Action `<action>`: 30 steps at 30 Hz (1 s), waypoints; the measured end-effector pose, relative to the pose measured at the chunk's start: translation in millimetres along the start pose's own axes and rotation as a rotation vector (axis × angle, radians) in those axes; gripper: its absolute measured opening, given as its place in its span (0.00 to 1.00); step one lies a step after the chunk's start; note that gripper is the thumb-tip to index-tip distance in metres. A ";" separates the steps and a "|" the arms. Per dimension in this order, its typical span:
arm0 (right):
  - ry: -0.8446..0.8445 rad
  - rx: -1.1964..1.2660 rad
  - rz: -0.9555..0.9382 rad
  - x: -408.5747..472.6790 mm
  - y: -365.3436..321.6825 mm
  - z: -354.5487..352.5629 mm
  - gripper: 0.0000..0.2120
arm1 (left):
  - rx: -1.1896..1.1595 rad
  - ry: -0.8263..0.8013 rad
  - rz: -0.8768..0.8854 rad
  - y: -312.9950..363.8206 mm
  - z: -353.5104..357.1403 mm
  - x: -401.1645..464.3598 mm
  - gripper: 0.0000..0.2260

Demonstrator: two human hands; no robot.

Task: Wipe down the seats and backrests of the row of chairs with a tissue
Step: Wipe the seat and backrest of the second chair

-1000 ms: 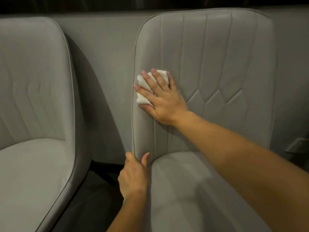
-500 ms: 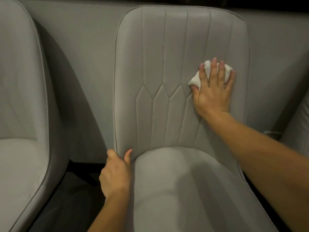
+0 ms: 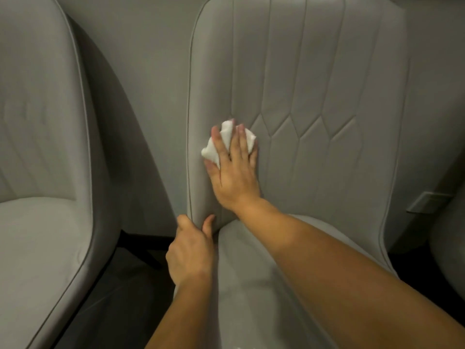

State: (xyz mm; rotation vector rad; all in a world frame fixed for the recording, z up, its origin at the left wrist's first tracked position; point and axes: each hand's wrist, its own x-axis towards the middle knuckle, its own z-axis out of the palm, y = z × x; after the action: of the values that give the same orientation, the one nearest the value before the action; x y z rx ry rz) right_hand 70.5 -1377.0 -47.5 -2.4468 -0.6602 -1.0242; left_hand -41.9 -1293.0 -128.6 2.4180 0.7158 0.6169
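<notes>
A grey padded chair stands in front of me, its stitched backrest [image 3: 314, 84] upright and its seat [image 3: 251, 285] below. My right hand [image 3: 234, 172] presses a crumpled white tissue [image 3: 226, 141] flat against the lower left part of the backrest. My left hand [image 3: 191, 250] grips the chair's left edge where the backrest meets the seat, thumb in front and fingers behind. My right forearm crosses over the seat and hides part of it.
A second grey chair [image 3: 42, 172] stands to the left, with a dark floor gap [image 3: 130, 285] between the two. A grey wall [image 3: 151, 71] runs behind them. The edge of a third chair [image 3: 450, 235] shows at the far right.
My right hand slid the tissue from the backrest's right side across to its lower left. My left hand kept its grip on the chair edge. The view moved closer.
</notes>
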 end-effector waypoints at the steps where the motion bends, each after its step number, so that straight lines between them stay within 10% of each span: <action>1: -0.020 -0.097 -0.119 -3.8 13.5 -4.5 0.29 | 0.005 -0.002 0.001 0.1 0.7 -0.3 0.23; 7: -0.164 -0.646 -0.654 10.5 126.4 -71.4 0.28 | 0.014 0.009 0.036 -1.1 0.2 0.6 0.24; 16: -0.218 -0.863 -0.283 -22.9 200.5 -165.2 0.31 | -0.035 0.011 0.045 -2.6 1.9 -0.9 0.24; 25: 0.162 0.022 0.670 -21.9 72.4 -43.4 0.29 | 0.016 -0.009 0.037 2.8 0.1 -2.8 0.24; 30: 0.165 0.648 0.770 -8.4 -39.6 0.3 0.27 | 0.051 -0.042 -0.001 3.3 -1.2 -0.3 0.20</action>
State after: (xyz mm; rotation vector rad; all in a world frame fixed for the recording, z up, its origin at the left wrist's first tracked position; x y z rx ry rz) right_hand 43.1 -1347.1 -46.7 -1.7604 0.0433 -0.5594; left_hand -41.6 -1295.1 -125.7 2.4701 0.7234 0.5519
